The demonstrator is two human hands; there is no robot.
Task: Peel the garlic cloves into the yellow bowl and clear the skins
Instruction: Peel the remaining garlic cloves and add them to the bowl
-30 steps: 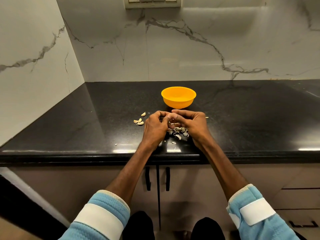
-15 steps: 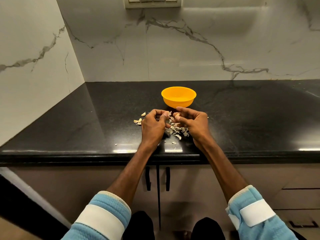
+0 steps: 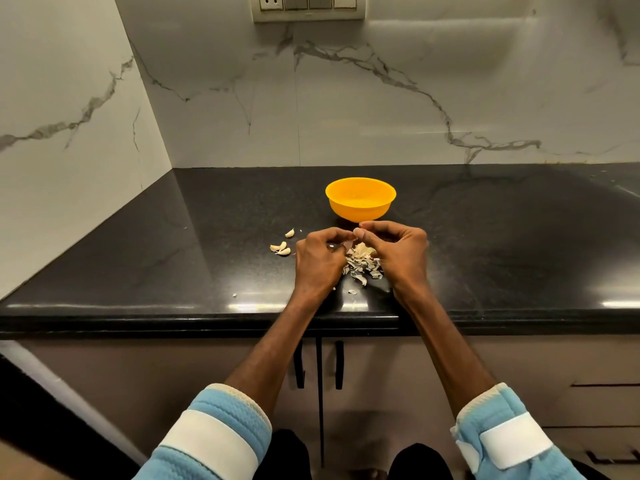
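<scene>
I see the black table (image 3: 485, 254) running wall to wall, with the yellow bowl (image 3: 360, 202) standing near its middle. Just in front of the bowl, my left hand (image 3: 317, 261) and right hand (image 3: 401, 254) meet at the fingertips. The left hand pinches a pale garlic piece (image 3: 348, 244). The right hand's fingers are curled, thumb to forefinger, but I cannot tell what they hold. A heap of skins (image 3: 362, 266) lies between the hands, and three unpeeled garlic cloves (image 3: 280, 249) lie just left of them.
</scene>
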